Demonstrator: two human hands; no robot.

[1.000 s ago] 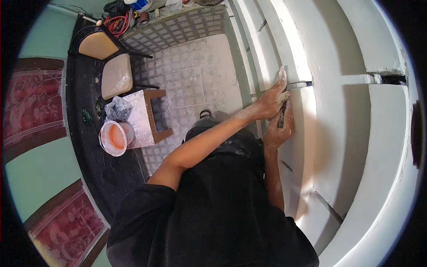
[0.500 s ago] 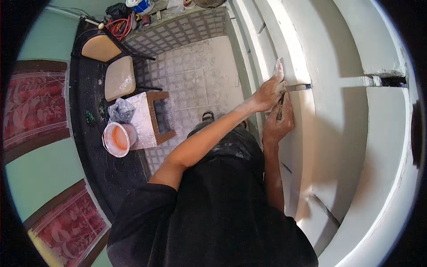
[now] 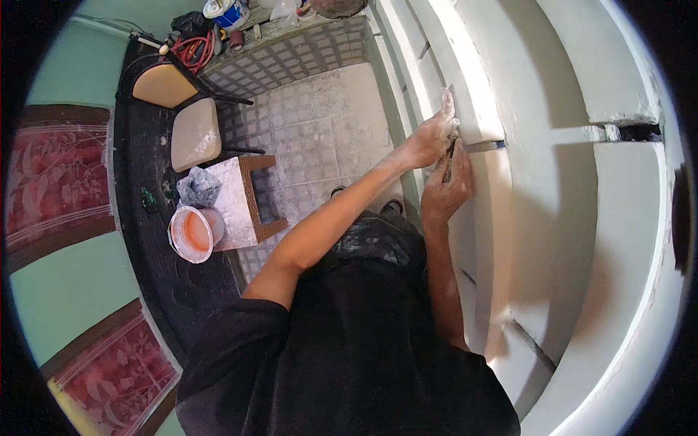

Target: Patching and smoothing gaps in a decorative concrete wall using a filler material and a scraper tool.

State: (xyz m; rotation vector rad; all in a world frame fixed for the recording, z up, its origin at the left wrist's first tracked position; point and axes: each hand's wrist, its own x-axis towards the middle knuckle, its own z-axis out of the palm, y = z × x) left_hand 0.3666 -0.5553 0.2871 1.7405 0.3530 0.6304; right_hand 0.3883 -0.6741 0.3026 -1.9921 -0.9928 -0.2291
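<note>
Both hands meet in front of the grooved pale wall panel, dusted with white. My left hand is closed, with a small greyish edge showing past its fingertips; what it holds is mostly hidden. A pale, putty-like smear lies where the two hands come together. Just below, my right hand grips a slim, dark hand tool that points up toward the left hand. Its working end is hidden. Right beside the hands, a narrow horizontal groove cuts across the panel.
On the left, a low stool bears a crumpled plastic bag and a white bucket, orange-tinted inside. A chair stands behind it. Red hose and a blue-white tub lie on the far ledge.
Both hands have shifted slightly left, away from the panel's groove, still close together. My right hand keeps its grip on the dark tool.
</note>
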